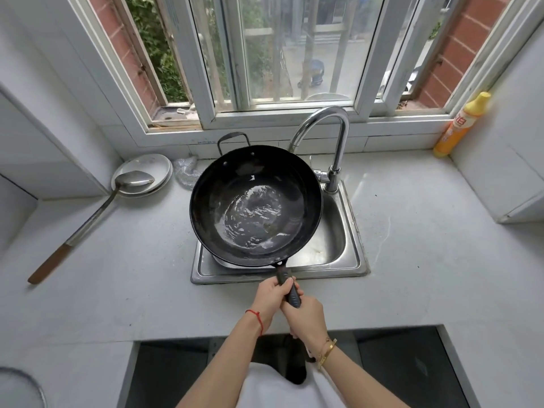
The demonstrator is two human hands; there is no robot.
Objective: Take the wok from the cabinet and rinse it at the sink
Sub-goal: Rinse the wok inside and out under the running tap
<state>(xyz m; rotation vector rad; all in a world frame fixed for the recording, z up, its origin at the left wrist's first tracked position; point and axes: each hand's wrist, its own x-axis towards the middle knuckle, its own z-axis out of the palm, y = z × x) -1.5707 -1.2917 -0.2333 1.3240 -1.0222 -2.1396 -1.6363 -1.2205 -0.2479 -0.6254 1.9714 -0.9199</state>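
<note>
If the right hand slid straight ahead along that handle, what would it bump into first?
Most likely the left hand, which grips the same handle just ahead of the right hand. Beyond it lies the wok bowl, held over the sink.

White-framed window (pixel 265 54) with daylight, red brick wall (pixel 471 33) outside, pale grey countertop (pixel 426 245), white walls (pixel 44 69)

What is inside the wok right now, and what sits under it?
The wok, gripped by left hand and right hand, holds shallow rippling water. Under it is the steel sink; the wok covers most of the basin, so the drain cannot be seen.
</note>
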